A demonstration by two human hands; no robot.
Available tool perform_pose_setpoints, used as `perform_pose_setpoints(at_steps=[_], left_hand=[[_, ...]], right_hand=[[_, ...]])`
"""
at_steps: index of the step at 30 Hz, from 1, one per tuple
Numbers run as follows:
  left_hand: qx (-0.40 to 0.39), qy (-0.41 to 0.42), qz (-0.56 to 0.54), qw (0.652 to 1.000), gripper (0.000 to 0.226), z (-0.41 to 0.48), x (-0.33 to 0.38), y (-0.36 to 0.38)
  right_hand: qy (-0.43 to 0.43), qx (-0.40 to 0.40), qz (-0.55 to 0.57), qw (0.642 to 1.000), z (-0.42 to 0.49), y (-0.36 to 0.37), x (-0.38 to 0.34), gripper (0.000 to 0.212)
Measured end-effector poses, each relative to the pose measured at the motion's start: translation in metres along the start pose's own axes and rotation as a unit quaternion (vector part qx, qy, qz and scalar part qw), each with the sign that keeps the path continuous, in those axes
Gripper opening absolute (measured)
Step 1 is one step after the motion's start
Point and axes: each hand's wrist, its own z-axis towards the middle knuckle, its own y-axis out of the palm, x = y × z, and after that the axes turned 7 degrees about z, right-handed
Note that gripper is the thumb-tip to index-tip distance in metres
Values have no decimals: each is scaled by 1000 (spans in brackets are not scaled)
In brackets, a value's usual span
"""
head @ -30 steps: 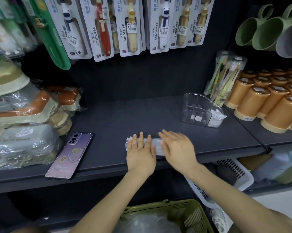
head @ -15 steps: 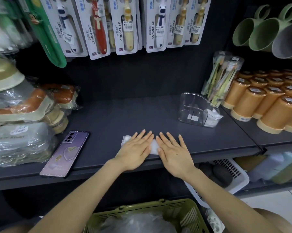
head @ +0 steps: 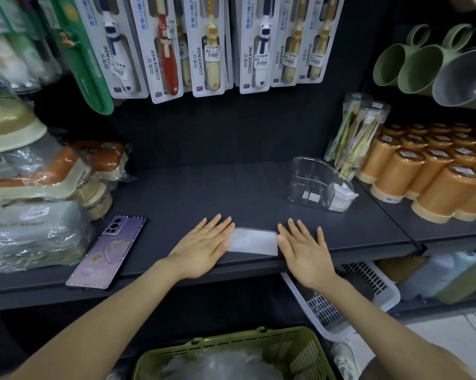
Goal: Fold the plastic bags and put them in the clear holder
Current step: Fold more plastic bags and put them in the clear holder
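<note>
On the dark grey shop shelf (head: 231,193), the curved clear plastic holder (head: 317,185) is standing well to the right, some white folded plastic (head: 341,197) inside. I am pressing my left hand (head: 201,246) and right hand (head: 305,250), both flat with fingers straight, at the ends of a narrow folded translucent plastic bag (head: 254,240) near the front edge. Flattening, I judge; next it is needing another fold, then a pinch-and-carry rightward.

A shop: price-tagged packaged toothbrushes (head: 165,48) above stocked shelves (head: 231,193).
</note>
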Motion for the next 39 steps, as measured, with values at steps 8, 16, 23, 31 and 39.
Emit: perform_pose_setpoints(at_steps=[8,16,23,31,39], left_hand=[[8,-12,-5,1000,68,0,0,3],[91,-177,-488,850,40,1,7,-30],[-42,-50,-509,858,14,9,25,-66],[20,-111,-634,765,13,-4,40,-64],[81,-177,-694,693,14,-11,52,-62]], right_hand=[[137,195,27,971,-3,13,-46,16],[115,144,291,939,0,-13,-45,10],[-18,26,301,953,13,-70,-44,18],[25,-36,526,849,16,-92,-52,23],[75,-56,600,794,-10,-46,-69,9]])
